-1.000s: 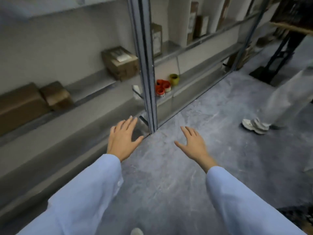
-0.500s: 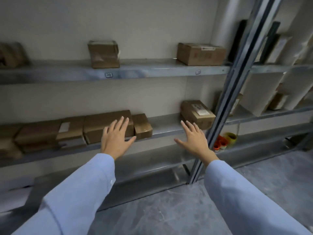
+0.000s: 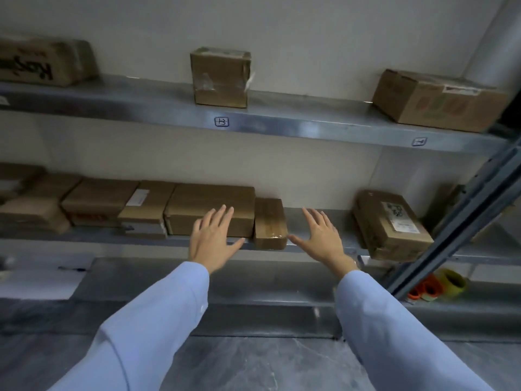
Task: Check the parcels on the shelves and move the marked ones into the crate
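Note:
Brown cardboard parcels line two metal shelves. On the middle shelf [image 3: 315,221] a wide flat parcel [image 3: 211,201] lies beside a small narrow parcel [image 3: 270,221]. My left hand [image 3: 212,238] hovers with fingers spread in front of the wide parcel. My right hand [image 3: 321,238] is spread just right of the small parcel, holding nothing. A labelled parcel [image 3: 392,224] lies further right. On the upper shelf [image 3: 282,119] stand a tall parcel [image 3: 220,77], a large one [image 3: 439,100] at the right and a parcel with black handwriting [image 3: 42,62] at the left. No crate is in view.
More parcels [image 3: 98,198] crowd the middle shelf's left end. A slanted metal upright [image 3: 462,221] crosses the right side. Orange and yellow tape rolls [image 3: 439,283] lie on the bottom shelf. Grey floor [image 3: 253,362] spreads below.
The view swung from the floor and aisle up to the shelves, and the parcels now look closer. Both hands stayed spread and empty, now flanking the small parcel.

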`<state>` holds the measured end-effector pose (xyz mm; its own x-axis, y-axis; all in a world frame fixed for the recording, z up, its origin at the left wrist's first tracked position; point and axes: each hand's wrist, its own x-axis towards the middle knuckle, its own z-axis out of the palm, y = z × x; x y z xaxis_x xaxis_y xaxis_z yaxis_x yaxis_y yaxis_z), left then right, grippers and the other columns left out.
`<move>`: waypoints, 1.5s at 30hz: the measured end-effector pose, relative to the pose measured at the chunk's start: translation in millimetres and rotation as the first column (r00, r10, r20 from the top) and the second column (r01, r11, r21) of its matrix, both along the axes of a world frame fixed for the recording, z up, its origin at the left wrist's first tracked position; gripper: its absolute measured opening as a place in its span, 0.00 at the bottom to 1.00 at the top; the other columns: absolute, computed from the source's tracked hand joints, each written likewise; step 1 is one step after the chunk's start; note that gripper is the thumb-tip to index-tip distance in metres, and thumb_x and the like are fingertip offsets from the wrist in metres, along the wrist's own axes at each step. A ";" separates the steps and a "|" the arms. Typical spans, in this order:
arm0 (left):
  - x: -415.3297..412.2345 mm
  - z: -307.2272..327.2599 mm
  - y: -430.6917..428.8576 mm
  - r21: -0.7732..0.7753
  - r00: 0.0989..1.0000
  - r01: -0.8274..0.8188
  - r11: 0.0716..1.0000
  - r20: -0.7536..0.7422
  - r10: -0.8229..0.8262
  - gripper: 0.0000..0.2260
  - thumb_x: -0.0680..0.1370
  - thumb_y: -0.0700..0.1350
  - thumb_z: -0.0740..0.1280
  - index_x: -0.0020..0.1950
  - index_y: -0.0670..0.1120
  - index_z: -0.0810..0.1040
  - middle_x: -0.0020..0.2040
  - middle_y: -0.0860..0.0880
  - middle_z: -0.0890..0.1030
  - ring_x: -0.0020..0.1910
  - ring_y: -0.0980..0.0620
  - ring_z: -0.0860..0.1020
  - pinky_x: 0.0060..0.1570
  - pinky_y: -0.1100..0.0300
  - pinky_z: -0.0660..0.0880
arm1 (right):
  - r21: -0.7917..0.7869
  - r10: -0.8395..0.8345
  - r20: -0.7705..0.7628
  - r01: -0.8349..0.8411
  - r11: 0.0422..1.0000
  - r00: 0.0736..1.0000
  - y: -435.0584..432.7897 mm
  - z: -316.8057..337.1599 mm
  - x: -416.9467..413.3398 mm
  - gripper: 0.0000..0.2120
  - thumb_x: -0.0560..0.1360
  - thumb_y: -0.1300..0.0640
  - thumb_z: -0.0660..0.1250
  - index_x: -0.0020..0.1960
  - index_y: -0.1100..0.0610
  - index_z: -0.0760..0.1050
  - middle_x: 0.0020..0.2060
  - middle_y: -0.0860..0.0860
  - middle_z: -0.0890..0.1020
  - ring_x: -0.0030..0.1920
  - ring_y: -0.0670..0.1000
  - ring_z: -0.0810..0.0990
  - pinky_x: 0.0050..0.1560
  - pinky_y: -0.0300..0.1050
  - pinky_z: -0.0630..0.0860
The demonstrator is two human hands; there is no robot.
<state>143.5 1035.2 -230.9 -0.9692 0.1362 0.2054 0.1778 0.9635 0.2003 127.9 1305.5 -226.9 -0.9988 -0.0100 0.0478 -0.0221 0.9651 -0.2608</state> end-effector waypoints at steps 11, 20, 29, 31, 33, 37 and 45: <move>-38.7 -63.5 75.7 0.219 0.948 -0.136 0.966 0.313 0.063 0.36 0.77 0.65 0.62 0.79 0.53 0.55 0.78 0.53 0.60 0.77 0.51 0.57 0.74 0.49 0.53 | -0.213 0.171 0.204 -0.127 0.969 0.964 24.4 -67.2 -70.6 0.44 0.74 0.38 0.68 0.80 0.51 0.49 0.78 0.55 0.58 0.78 0.57 0.54 0.75 0.56 0.59; -57.1 -75.0 100.2 0.416 0.905 -0.218 0.883 0.424 0.024 0.33 0.76 0.59 0.68 0.77 0.54 0.59 0.74 0.53 0.67 0.74 0.49 0.63 0.71 0.49 0.59 | -0.392 0.288 0.256 -0.173 0.904 0.923 24.4 -89.5 -90.4 0.47 0.72 0.46 0.75 0.80 0.52 0.51 0.75 0.57 0.63 0.75 0.58 0.61 0.73 0.51 0.63; -83.7 -76.8 115.4 0.614 0.867 -0.261 0.745 0.489 -0.099 0.40 0.75 0.46 0.73 0.79 0.48 0.52 0.76 0.48 0.63 0.74 0.49 0.64 0.69 0.56 0.62 | -0.496 0.235 0.213 -0.102 0.862 0.948 38.9 -98.2 -105.3 0.44 0.70 0.52 0.77 0.78 0.52 0.56 0.73 0.55 0.68 0.72 0.55 0.67 0.66 0.44 0.65; -89.4 -78.1 116.7 0.617 0.863 -0.261 0.742 0.493 -0.107 0.42 0.74 0.46 0.74 0.80 0.48 0.51 0.76 0.48 0.64 0.74 0.48 0.63 0.70 0.56 0.61 | -0.538 0.241 0.205 -0.097 0.837 0.949 35.3 -99.4 -106.8 0.44 0.70 0.54 0.77 0.78 0.51 0.56 0.72 0.54 0.69 0.71 0.54 0.68 0.64 0.41 0.65; -94.8 -81.5 116.7 0.617 0.868 -0.259 0.743 0.485 -0.100 0.45 0.72 0.47 0.75 0.80 0.49 0.50 0.76 0.48 0.64 0.74 0.48 0.64 0.72 0.53 0.62 | -0.612 0.250 0.210 -0.073 0.788 0.945 32.7 -100.5 -107.8 0.45 0.69 0.57 0.78 0.78 0.50 0.56 0.69 0.53 0.73 0.68 0.53 0.72 0.64 0.42 0.69; -101.9 -88.5 115.4 0.619 0.877 -0.261 0.740 0.473 -0.087 0.45 0.71 0.48 0.76 0.80 0.49 0.51 0.74 0.47 0.67 0.73 0.47 0.66 0.71 0.49 0.65 | -0.672 0.248 0.224 -0.035 0.740 0.943 29.1 -100.1 -108.1 0.45 0.69 0.60 0.78 0.78 0.49 0.56 0.61 0.50 0.78 0.59 0.47 0.77 0.59 0.38 0.74; -111.6 -82.6 117.4 0.676 0.892 -0.254 0.692 0.441 -0.104 0.44 0.71 0.46 0.77 0.79 0.47 0.53 0.74 0.47 0.67 0.73 0.47 0.65 0.68 0.55 0.64 | -0.708 0.220 0.208 -0.009 0.707 0.953 32.0 -87.6 -109.8 0.39 0.70 0.61 0.77 0.75 0.52 0.62 0.59 0.47 0.76 0.53 0.42 0.78 0.49 0.28 0.73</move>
